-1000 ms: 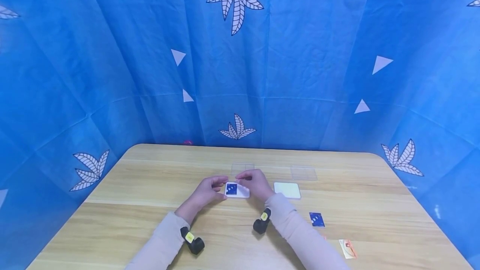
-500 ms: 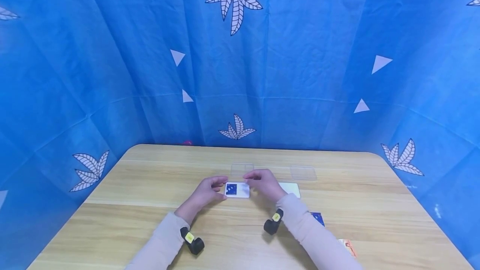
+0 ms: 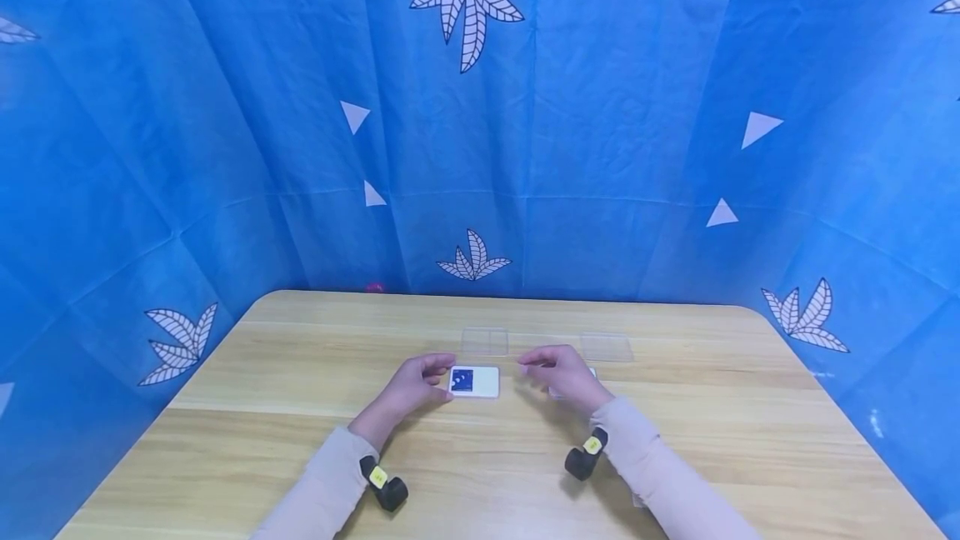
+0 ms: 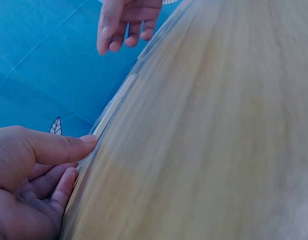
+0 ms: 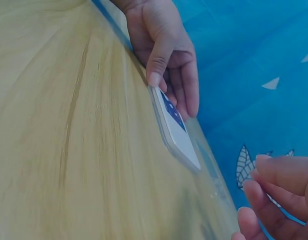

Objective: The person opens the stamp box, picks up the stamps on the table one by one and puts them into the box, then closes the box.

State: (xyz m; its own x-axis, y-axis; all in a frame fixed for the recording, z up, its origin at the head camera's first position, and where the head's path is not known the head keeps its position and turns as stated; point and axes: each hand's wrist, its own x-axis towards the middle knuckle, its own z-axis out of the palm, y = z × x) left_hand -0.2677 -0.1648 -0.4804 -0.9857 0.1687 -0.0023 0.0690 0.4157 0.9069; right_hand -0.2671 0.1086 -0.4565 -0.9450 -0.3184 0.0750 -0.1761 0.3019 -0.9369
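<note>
On wood-grain tabletop (image 3: 465,457): white rectangular slab (image 3: 486,382), blue card (image 3: 462,380) on its left end
Left hand (image 3: 414,382) grips left end; right hand (image 3: 564,375) relaxed, nothing visibly held; slab probably light, stiff, slick; best held by edges.

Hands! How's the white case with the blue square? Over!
Left hand grips white case, left end. Right hand apart, holding nothing visible. Blue square on case's left part. Clear plastic piece beyond, not blocking.
</note>
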